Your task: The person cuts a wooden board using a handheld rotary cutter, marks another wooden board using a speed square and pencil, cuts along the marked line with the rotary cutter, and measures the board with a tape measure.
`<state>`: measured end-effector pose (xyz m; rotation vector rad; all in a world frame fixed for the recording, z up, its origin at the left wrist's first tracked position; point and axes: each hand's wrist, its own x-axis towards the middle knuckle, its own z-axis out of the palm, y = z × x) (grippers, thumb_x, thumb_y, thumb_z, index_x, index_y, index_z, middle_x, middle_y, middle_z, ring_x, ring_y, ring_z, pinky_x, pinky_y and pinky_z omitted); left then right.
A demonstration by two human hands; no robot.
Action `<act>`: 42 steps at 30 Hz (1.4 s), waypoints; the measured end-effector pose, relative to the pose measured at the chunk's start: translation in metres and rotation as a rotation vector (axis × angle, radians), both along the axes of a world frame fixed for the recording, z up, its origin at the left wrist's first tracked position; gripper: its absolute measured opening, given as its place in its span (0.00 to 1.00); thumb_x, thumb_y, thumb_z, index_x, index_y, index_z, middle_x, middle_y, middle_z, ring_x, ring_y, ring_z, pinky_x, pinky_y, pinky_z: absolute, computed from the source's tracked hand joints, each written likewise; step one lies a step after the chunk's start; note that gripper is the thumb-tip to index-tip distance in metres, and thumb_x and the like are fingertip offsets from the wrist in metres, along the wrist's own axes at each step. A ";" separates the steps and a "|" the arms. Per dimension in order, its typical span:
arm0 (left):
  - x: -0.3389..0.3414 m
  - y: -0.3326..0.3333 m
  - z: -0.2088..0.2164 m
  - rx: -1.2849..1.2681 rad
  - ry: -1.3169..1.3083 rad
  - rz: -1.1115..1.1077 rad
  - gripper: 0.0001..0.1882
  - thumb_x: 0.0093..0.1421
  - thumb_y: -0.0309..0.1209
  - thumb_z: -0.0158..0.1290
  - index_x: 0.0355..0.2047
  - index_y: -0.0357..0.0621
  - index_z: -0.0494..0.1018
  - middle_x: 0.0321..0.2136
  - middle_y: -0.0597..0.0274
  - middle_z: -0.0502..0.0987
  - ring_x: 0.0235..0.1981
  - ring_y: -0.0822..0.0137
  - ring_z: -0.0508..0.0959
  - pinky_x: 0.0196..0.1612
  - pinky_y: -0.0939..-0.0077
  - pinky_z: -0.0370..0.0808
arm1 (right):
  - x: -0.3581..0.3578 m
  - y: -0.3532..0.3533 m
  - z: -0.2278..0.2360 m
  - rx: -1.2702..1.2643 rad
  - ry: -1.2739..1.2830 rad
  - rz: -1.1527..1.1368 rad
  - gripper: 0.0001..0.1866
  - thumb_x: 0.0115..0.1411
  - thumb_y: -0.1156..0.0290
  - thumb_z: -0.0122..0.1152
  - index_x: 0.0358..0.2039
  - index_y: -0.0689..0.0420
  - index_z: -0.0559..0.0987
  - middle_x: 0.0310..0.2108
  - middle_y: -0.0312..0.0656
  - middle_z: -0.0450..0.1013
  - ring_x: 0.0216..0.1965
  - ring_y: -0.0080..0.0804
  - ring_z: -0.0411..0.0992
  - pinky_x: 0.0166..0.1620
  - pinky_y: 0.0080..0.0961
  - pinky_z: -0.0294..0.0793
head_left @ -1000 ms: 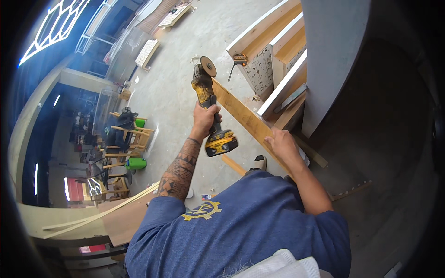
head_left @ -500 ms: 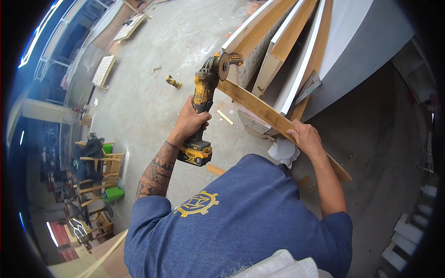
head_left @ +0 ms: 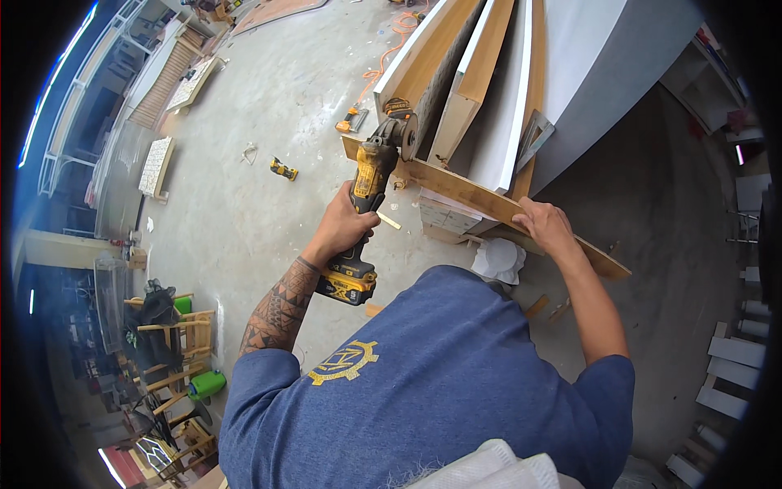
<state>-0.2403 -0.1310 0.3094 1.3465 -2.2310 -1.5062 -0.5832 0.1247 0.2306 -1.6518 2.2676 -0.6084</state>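
Note:
My left hand point(head_left: 345, 222) is wrapped around the body of a yellow-and-black cordless angle grinder point(head_left: 371, 173), its battery at the near end. The grinder's thin round disc point(head_left: 410, 137) stands on edge across the left part of a long wooden board point(head_left: 466, 191). Whether the disc touches the wood I cannot tell. My right hand point(head_left: 548, 226) grips the board toward its right end, with the fingers over its upper edge. The board slants down to the right, and its far left end shows past the grinder head.
Beyond the board stand tall white-and-wood panels point(head_left: 486, 53), a metal bracket-like piece point(head_left: 535, 140) against them. On the floor are a yellow-and-black tool point(head_left: 283, 169), an orange cord point(head_left: 397, 46) and a crumpled white bag point(head_left: 498, 261). Wooden chairs point(head_left: 189, 336) and a green container point(head_left: 206, 385) stand at left.
The grinder has shifted slightly right and down, and its disc now overlaps the board. More of the board's left end shows beyond the grinder. The whole view has turned slightly.

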 end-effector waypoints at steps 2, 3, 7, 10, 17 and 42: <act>0.000 -0.001 0.000 0.008 0.005 -0.002 0.32 0.55 0.25 0.63 0.59 0.33 0.64 0.32 0.58 0.77 0.23 0.69 0.81 0.27 0.70 0.83 | 0.001 0.000 0.000 -0.002 0.006 -0.001 0.19 0.68 0.58 0.67 0.37 0.60 0.71 0.31 0.58 0.79 0.39 0.66 0.78 0.39 0.56 0.75; 0.000 -0.001 0.000 0.018 0.008 -0.002 0.32 0.55 0.25 0.63 0.59 0.33 0.64 0.32 0.58 0.77 0.23 0.68 0.81 0.27 0.70 0.83 | 0.001 0.000 0.001 0.003 0.005 -0.003 0.19 0.68 0.58 0.67 0.37 0.60 0.71 0.31 0.58 0.79 0.39 0.66 0.78 0.39 0.56 0.75; 0.002 -0.003 -0.004 0.034 0.017 -0.006 0.33 0.55 0.25 0.63 0.59 0.33 0.63 0.32 0.58 0.77 0.23 0.68 0.82 0.26 0.70 0.83 | 0.001 -0.001 0.001 0.020 0.008 -0.006 0.19 0.68 0.59 0.68 0.37 0.60 0.71 0.32 0.58 0.79 0.39 0.66 0.78 0.39 0.56 0.75; 0.002 -0.002 -0.003 0.046 0.010 -0.002 0.33 0.55 0.25 0.63 0.60 0.33 0.63 0.32 0.58 0.77 0.23 0.68 0.82 0.27 0.70 0.84 | 0.000 -0.002 0.003 0.015 0.011 0.004 0.19 0.68 0.59 0.68 0.37 0.60 0.71 0.32 0.58 0.79 0.40 0.66 0.78 0.39 0.56 0.75; 0.003 -0.001 -0.002 0.053 0.008 -0.001 0.34 0.56 0.25 0.63 0.61 0.33 0.63 0.33 0.57 0.77 0.23 0.68 0.82 0.26 0.70 0.84 | -0.001 -0.002 0.002 0.007 0.010 0.014 0.18 0.68 0.60 0.68 0.36 0.60 0.71 0.31 0.58 0.79 0.39 0.66 0.78 0.38 0.56 0.75; 0.007 0.005 0.006 0.046 -0.034 -0.001 0.33 0.55 0.26 0.63 0.60 0.34 0.63 0.32 0.58 0.77 0.23 0.68 0.81 0.27 0.69 0.84 | -0.009 -0.004 0.002 -0.065 0.022 0.077 0.16 0.68 0.63 0.67 0.36 0.60 0.71 0.30 0.58 0.79 0.38 0.66 0.78 0.38 0.56 0.75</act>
